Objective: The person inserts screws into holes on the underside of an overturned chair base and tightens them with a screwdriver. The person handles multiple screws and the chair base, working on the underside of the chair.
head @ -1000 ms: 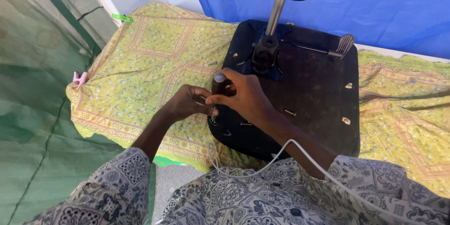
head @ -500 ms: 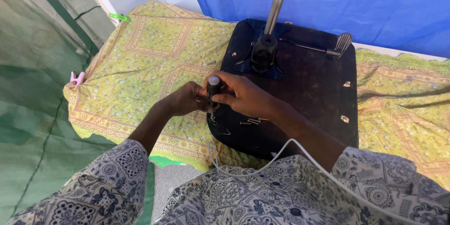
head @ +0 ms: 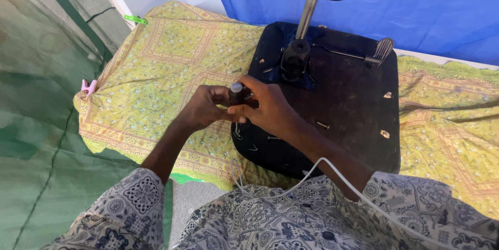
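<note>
An upturned black chair seat (head: 353, 120) lies on a yellow patterned cloth (head: 171, 68), its metal post (head: 306, 18) sticking up toward me. My right hand (head: 267, 109) and my left hand (head: 205, 108) meet at the seat's left edge. Both are wrapped around a small dark cylindrical tool with a silvery round top (head: 236, 90). The tool's lower end is hidden by my fingers. A lever with a flat paddle end (head: 382, 49) lies across the seat's far side.
Loose screws (head: 323, 124) lie on the seat's underside, and another rests on the cloth (head: 234, 71). A blue tarp (head: 416, 5) hangs behind. Green netting (head: 47, 140) lies at left, with a pink clip (head: 88, 87) and a green clip (head: 135, 19) on the cloth's edge. A white cable (head: 332, 169) crosses my right sleeve.
Both hands with the small tool have shifted slightly left and toward me along the seat's left edge. The seat and cloth have stayed put.
</note>
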